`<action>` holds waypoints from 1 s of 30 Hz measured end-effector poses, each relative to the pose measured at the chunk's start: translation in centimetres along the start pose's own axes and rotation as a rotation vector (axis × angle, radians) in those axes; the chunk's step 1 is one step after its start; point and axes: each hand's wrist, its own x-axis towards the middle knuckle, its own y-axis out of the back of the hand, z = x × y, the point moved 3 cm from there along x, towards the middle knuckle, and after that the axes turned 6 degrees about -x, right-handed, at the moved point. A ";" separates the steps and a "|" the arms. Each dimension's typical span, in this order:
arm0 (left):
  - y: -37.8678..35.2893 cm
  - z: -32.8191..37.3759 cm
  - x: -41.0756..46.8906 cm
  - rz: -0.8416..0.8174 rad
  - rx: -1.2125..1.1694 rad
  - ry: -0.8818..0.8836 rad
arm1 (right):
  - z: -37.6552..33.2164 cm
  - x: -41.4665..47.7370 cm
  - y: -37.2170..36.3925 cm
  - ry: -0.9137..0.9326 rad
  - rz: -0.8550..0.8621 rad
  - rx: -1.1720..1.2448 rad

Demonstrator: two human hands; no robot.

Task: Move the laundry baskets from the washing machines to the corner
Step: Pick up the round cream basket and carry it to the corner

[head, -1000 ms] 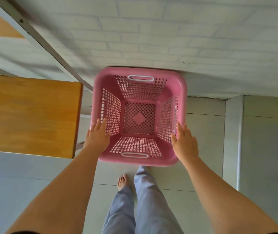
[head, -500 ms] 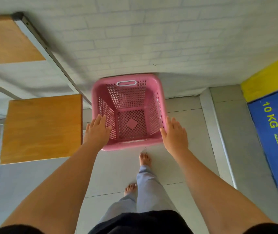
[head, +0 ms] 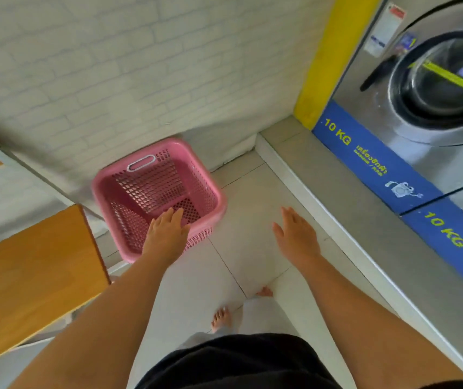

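Observation:
An empty pink laundry basket (head: 140,186) with a white handle stands on the tiled floor against the white brick wall, between a wooden table and the washing machines. My left hand (head: 167,234) hovers over the basket's near rim with flat, spread fingers; whether it touches the rim is unclear. My right hand (head: 296,234) is open over bare floor tiles to the right of the basket, holding nothing.
A wooden table top (head: 28,282) sits close on the left. Steel washing machines (head: 435,88) with blue "10 KG" strips (head: 365,158) stand on a raised grey plinth (head: 337,209) along the right. My bare feet (head: 221,318) are on the white tiles.
Both hands have come off the basket's sides; it now rests on the floor by the wall. My view has swung right, bringing the washing machines into sight.

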 end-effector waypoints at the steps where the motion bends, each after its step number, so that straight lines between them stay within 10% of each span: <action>1: -0.4 1.3 -0.1 -0.020 0.015 -0.038 | 1.6 -0.9 0.0 -0.040 0.007 0.021; 30: -27.9 51.6 -26.5 -0.396 0.255 -0.956 | 47.5 -44.6 -6.4 -0.992 0.281 0.454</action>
